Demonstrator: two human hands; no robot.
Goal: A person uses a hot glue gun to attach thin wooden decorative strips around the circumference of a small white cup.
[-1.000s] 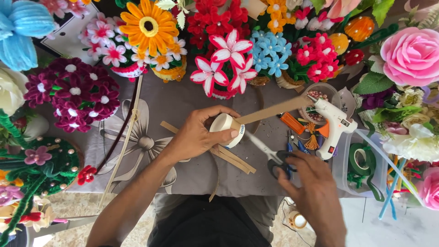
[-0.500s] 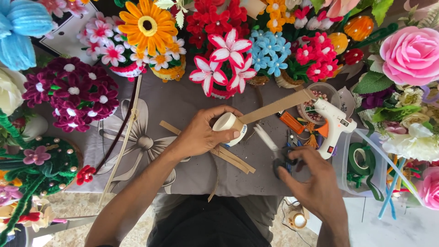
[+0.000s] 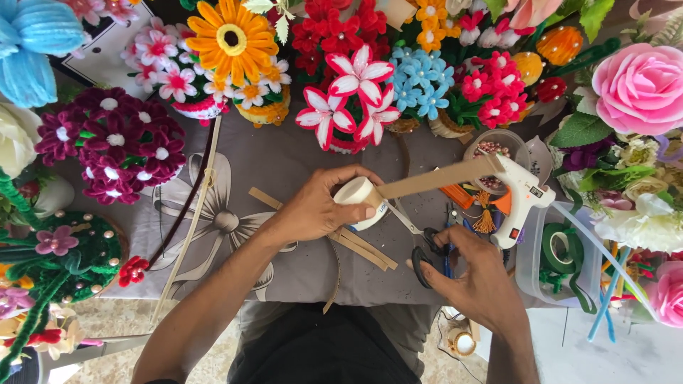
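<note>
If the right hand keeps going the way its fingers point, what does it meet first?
The right hand points up-left at the black-handled scissors it is touching; beyond them, probably the tape roll in the left hand, though depth is unclear.

The left hand [image 3: 313, 210] covers most of the tape roll [image 3: 359, 193]; only its top rim and part of one side show. The right hand [image 3: 473, 274] hides the scissors' [image 3: 420, 242] handles in part, so which fingers pass through the loops cannot be told. The glue gun's [image 3: 523, 195] lower grip is behind that hand and the clutter. The beads in the small bowl [image 3: 498, 146] are too small to tell apart. The blue flower [image 3: 28, 50] is cut by the left edge, the pink rose [image 3: 640, 85] by the right edge. Both forearms run out at the bottom edge. The round thing [image 3: 462, 345] under the table's edge is blurred.
</note>
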